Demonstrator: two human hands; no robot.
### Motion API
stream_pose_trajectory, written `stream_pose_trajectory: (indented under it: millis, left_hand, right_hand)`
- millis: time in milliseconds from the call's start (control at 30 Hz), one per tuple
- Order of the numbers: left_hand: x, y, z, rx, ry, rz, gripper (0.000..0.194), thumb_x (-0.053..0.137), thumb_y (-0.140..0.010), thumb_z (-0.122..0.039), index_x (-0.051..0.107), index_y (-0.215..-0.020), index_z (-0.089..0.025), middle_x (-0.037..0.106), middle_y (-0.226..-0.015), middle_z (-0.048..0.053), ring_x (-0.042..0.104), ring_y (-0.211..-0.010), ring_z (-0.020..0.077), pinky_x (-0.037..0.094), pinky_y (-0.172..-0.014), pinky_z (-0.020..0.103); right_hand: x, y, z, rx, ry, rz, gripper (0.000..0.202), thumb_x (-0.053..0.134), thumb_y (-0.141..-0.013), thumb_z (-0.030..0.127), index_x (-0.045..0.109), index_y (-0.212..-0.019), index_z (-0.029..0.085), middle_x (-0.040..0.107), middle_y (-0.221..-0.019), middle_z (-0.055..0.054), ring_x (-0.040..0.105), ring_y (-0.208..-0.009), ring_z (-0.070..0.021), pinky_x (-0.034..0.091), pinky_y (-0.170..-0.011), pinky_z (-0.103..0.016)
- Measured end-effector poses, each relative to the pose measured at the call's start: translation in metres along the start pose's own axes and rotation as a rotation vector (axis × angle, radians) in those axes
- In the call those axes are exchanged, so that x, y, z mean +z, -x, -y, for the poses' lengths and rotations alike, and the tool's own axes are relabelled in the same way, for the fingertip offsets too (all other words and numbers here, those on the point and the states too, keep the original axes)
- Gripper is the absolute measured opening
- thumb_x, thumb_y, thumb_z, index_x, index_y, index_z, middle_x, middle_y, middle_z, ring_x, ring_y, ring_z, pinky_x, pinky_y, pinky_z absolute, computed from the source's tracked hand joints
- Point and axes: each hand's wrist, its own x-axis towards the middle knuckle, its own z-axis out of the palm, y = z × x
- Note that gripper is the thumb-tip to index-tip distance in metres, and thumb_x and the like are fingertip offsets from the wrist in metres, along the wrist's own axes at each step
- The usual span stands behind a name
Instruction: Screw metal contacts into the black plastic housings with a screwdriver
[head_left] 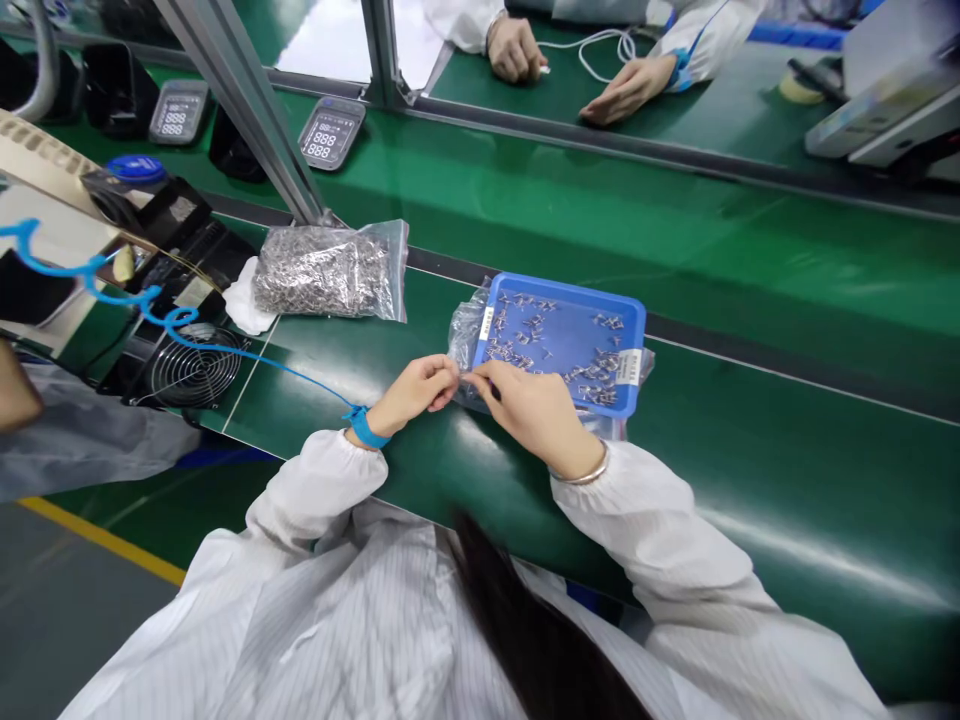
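Note:
My left hand (418,391), with a blue strap at its wrist, is closed in a pinch beside the left edge of a blue tray (637,330). My right hand (534,408) overlaps the tray's near-left corner, thumb and forefinger pinched together. The fingertips of both hands meet around something too small to make out. Small metal parts (598,370) lie scattered inside the tray, mostly along its left side and near-right corner. Clear plastic (466,325) shows under and beside the tray.
A clear bag of metal parts (326,270) lies left of the tray on the green table (757,450). Further left are a round fan grille (196,370) and a coiled blue cord (180,318). Across the metal frame, another person's hands (516,50) rest near a white cable.

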Motion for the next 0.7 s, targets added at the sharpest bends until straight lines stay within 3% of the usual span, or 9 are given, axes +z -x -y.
stream_pose_trajectory:
  millis: [133,233,300,400,467,533,600,700]
  left_hand:
    - [0.003,0.001,-0.008,0.103,-0.117,-0.126,0.012,0.056,-0.079,-0.027,0.049,-0.080,-0.018,0.049,-0.062,-0.007,0.043,-0.052,0.0057,0.033,-0.051,0.018]
    - [0.006,-0.001,-0.016,0.211,-0.225,-0.154,0.011,0.060,-0.080,-0.025,0.052,-0.081,-0.018,0.052,-0.068,-0.006,0.046,-0.060,0.0067,0.035,-0.058,0.019]
    - [0.007,-0.007,-0.022,0.268,-0.277,-0.122,0.010,0.061,-0.081,-0.025,0.053,-0.082,-0.018,0.054,-0.069,-0.006,0.047,-0.062,0.0075,0.036,-0.060,0.020]
    - [0.010,-0.023,-0.035,0.341,-0.341,-0.075,0.008,0.061,-0.081,-0.023,0.054,-0.082,-0.019,0.054,-0.068,-0.006,0.050,-0.063,0.0087,0.038,-0.063,0.021]
    - [0.014,-0.035,-0.045,0.371,-0.376,-0.051,0.010,0.063,-0.080,-0.022,0.054,-0.082,-0.020,0.054,-0.068,-0.006,0.051,-0.064,0.0096,0.038,-0.064,0.022]
    - [0.019,-0.047,-0.054,0.380,-0.398,-0.037,0.011,0.064,-0.080,-0.022,0.053,-0.082,-0.020,0.055,-0.069,-0.006,0.051,-0.065,0.0104,0.038,-0.065,0.023]
    - [0.026,-0.059,-0.060,0.373,-0.404,-0.023,0.012,0.064,-0.081,-0.023,0.052,-0.082,-0.020,0.055,-0.070,-0.006,0.052,-0.067,0.0109,0.039,-0.066,0.023]
    - [0.036,-0.073,-0.065,0.348,-0.399,0.006,0.011,0.062,-0.082,-0.022,0.051,-0.080,-0.020,0.057,-0.069,-0.005,0.054,-0.067,0.0112,0.040,-0.065,0.023]
  right_hand:
    - [-0.016,-0.005,-0.005,0.170,-0.416,0.169,0.029,0.051,-0.096,0.044,0.066,-0.091,0.021,0.071,-0.076,0.001,0.065,-0.065,-0.0126,0.038,-0.061,-0.021]
    - [-0.030,-0.008,-0.008,0.226,-0.759,0.344,0.037,0.047,-0.094,0.052,0.065,-0.092,0.020,0.073,-0.084,0.000,0.053,-0.043,-0.0079,0.039,-0.049,-0.021]
    - [-0.037,-0.010,-0.012,0.261,-0.883,0.394,0.044,0.046,-0.091,0.058,0.063,-0.096,0.018,0.073,-0.092,-0.004,0.046,-0.036,-0.0059,0.036,-0.041,-0.022]
    - [-0.039,-0.016,-0.024,0.289,-0.919,0.301,0.050,0.046,-0.088,0.063,0.062,-0.098,0.016,0.070,-0.078,-0.005,0.044,-0.035,-0.0068,0.034,-0.039,-0.022]
    - [-0.040,-0.021,-0.033,0.297,-0.927,0.241,0.051,0.046,-0.086,0.064,0.060,-0.099,0.016,0.059,-0.052,0.001,0.041,-0.033,-0.0086,0.031,-0.040,-0.022]
    - [-0.041,-0.025,-0.043,0.298,-0.942,0.212,0.051,0.046,-0.085,0.064,0.057,-0.101,0.017,0.045,-0.039,0.006,0.037,-0.032,-0.0097,0.029,-0.040,-0.021]
    - [-0.045,-0.026,-0.054,0.294,-0.944,0.157,0.049,0.048,-0.084,0.064,0.054,-0.099,0.018,0.050,-0.044,0.006,0.038,-0.032,-0.0091,0.030,-0.040,-0.021]
    - [-0.052,-0.023,-0.067,0.288,-0.879,0.056,0.045,0.050,-0.084,0.062,0.052,-0.093,0.019,0.067,-0.075,-0.001,0.042,-0.036,-0.0067,0.033,-0.041,-0.022]
